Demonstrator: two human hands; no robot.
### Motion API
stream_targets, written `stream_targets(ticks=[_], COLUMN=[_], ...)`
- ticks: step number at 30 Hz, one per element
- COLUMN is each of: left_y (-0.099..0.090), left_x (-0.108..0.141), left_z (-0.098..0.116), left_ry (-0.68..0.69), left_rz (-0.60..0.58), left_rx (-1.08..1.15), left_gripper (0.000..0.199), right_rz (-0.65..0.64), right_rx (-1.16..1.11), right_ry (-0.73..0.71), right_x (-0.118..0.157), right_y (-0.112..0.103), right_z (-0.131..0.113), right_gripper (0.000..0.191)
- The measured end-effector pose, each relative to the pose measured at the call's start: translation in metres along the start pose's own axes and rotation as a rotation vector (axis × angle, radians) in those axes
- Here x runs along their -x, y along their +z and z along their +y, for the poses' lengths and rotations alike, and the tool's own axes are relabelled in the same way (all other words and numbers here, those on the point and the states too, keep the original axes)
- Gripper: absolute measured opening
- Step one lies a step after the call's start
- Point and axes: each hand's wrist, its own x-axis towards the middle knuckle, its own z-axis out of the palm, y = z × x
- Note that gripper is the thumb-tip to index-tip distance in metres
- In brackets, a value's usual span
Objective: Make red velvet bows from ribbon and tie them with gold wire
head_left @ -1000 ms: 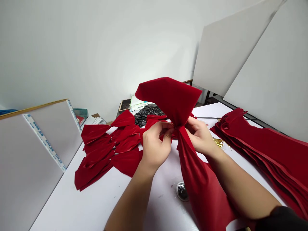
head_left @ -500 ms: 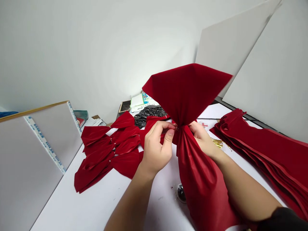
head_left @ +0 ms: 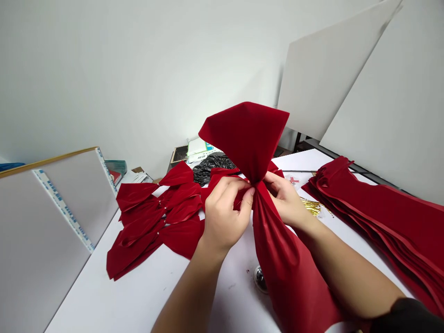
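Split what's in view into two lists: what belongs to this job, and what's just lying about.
Job, by the look of it:
- held cloth, pinched in by both hands
- gathered cloths
- stacked cloths
- gold strips, probably

Likely just lying about:
- black bag
- papers
- round black thing, partly hidden, use unclear

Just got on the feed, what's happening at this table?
The left hand and right hand pinch a red cloth at its gathered neck, its upper end fanned out above them. To the left lie red pieces cinched in the middle; to the right are a stack of longer red cloth and some gold ties.
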Motion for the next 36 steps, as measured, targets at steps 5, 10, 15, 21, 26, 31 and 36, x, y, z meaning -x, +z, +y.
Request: stream_targets(ticks=[5, 10, 15, 21, 26, 31, 36], left_y=[-0.002, 0.000, 0.003, 0.005, 0.005, 0.005, 0.004], left_x=[0.001, 0.004, 0.006, 0.008, 0.008, 0.008, 0.007], left_z=[0.000, -0.003, -0.004, -0.006, -0.005, -0.005, -0.005], left_ry=[0.029, 0.104, 0.187, 0.185, 0.146, 0.108, 0.090], left_rz=[-0.015, -0.048, -0.046, -0.017, -0.005, 0.015, 0.023], left_rx=[-0.040, -0.118, -0.170, -0.170, -0.155, -0.130, -0.093], left_gripper=[0.006, 0.008, 0.012, 0.015, 0.013, 0.013, 0.012], right_rz=[-0.013, -0.028, -0.051, -0.063, -0.061, -0.049, -0.040], right_rx=[-0.032, -0.106, -0.147, -0.187, -0.189, -0.184, -0.233], right_ry=[0.034, 0.109, 0.130, 0.153, 0.166, 0.168, 0.184], right_x=[0.000, 0.000, -0.002, -0.003, -0.004, -0.005, -0.005], right_y=[0.000, 0.001, 0.002, 0.003, 0.003, 0.004, 0.005], right_z=[-0.001, -0.004, -0.009, -0.009, -0.009, -0.011, -0.011], right_gripper=[0.033, 0.035, 0.039, 0.042, 0.043, 0.046, 0.044])
